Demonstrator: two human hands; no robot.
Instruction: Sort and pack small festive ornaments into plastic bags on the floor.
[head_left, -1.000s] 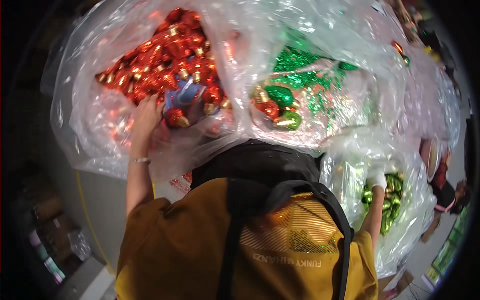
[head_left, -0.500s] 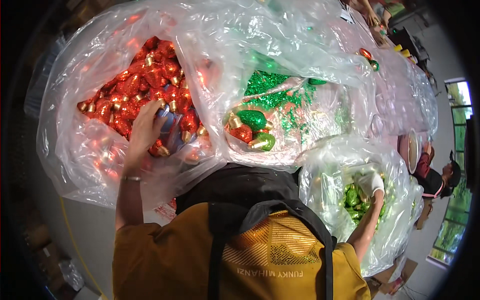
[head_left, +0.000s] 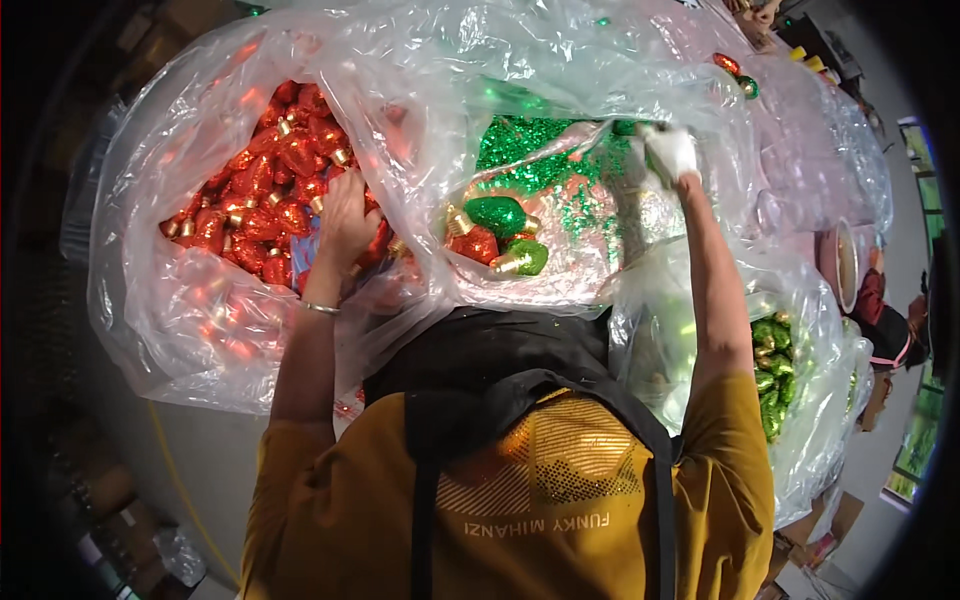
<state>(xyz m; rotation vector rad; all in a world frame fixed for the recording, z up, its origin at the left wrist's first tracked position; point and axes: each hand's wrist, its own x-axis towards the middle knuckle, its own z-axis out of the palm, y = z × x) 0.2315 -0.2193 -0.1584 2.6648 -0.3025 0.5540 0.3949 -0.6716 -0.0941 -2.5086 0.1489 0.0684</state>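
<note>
My left hand (head_left: pixel 348 218) reaches into a plastic-lined container of red glitter bulb ornaments (head_left: pixel 255 175), palm down, thumb apart from the fingers. Something blue (head_left: pixel 303 252) shows beside its wrist; the fingertips are partly hidden among the bulbs. My right hand (head_left: pixel 672 152), in a white glove, is at the far right of a lined tray (head_left: pixel 585 292) with loose green glitter (head_left: pixel 530 150). Its fingers close at the end of a dark green bulb ornament (head_left: pixel 626 128), slightly blurred. Nearer, a green bulb (head_left: pixel 495 214), a red bulb (head_left: pixel 474 243) and a light green bulb (head_left: pixel 528 257) lie together.
A clear bag (head_left: pixel 650 330) at the right holds light green bulbs (head_left: pixel 772 365), partly behind my right forearm. Red and green bulbs (head_left: pixel 727 64) rest on plastic sheeting (head_left: pixel 800 130) at the far right. Another person (head_left: pixel 888 325) is beyond, beside a round container (head_left: pixel 835 262).
My right hand has left the bag of light green bulbs and moved forward to the glitter tray. My left hand has shifted right among the red bulbs, off the blue thing.
</note>
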